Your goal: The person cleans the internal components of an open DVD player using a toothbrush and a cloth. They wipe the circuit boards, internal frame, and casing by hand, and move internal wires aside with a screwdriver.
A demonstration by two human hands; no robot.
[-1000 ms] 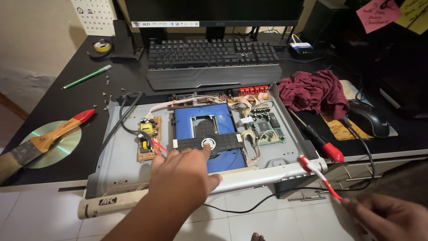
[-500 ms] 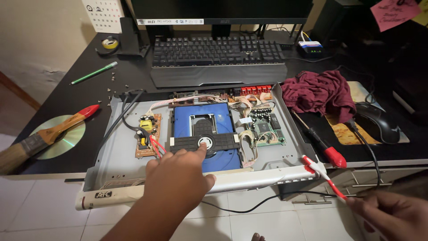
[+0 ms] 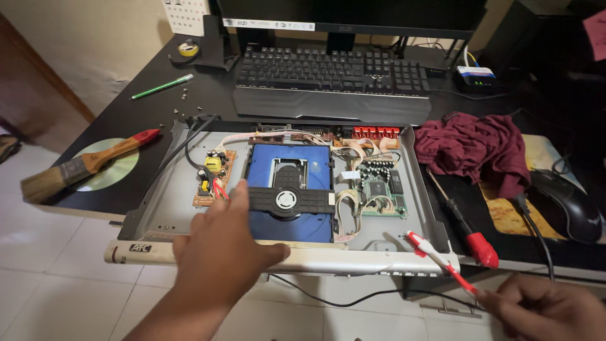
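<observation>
The left hand (image 3: 221,252) rests at six o'clock of the opened grey metal disc player chassis (image 3: 170,211), fingers loosely spread, thumb lying along the silver front panel (image 3: 353,262), fingertips touching the black plastic clamp bar (image 3: 290,201) across the blue disc drive (image 3: 303,173). The right hand (image 3: 546,312), at five o'clock, pinches a thin red-and-white probe (image 3: 439,259). At three o'clock lies a red-handled screwdriver (image 3: 467,230); at nine o'clock, a wooden paintbrush (image 3: 88,164) lies over a shiny disc (image 3: 120,170).
</observation>
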